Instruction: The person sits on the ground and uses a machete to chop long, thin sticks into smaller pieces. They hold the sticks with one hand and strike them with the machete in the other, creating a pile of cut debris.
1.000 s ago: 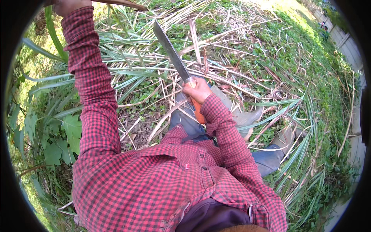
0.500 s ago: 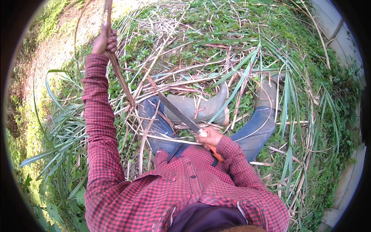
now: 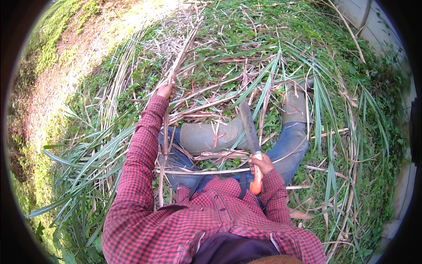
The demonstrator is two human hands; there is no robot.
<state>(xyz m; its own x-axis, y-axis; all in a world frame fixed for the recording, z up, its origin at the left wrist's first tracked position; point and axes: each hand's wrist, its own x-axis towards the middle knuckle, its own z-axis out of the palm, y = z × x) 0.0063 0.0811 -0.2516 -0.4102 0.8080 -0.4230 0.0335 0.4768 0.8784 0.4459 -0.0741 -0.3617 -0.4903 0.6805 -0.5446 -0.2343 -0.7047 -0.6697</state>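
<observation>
My left hand point(image 3: 166, 91) is closed round a bunch of long, dry brown cane stalks point(image 3: 182, 55), held out in front of my left leg. Their far ends lean away and to the right; the lower part trails down beside my sleeve. In front of my stomach, my right hand point(image 3: 262, 163) grips a machete point(image 3: 249, 125) by its orange handle. The dark blade points away from me, slightly left, between my booted feet. Blade and stalks are apart.
My legs, in blue trousers and muddy grey boots point(image 3: 211, 136), are bent out on the grass. Dry stalk pieces point(image 3: 211, 103) and long green leaves point(image 3: 88, 169) litter the ground. A pale wall point(image 3: 378, 31) runs along the right side, with a bare earth strip point(image 3: 50, 83) at left.
My left hand has come nearer and to the right, and the stalks now lean right. The machete has swung right, from pointing far left to nearly straight ahead.
</observation>
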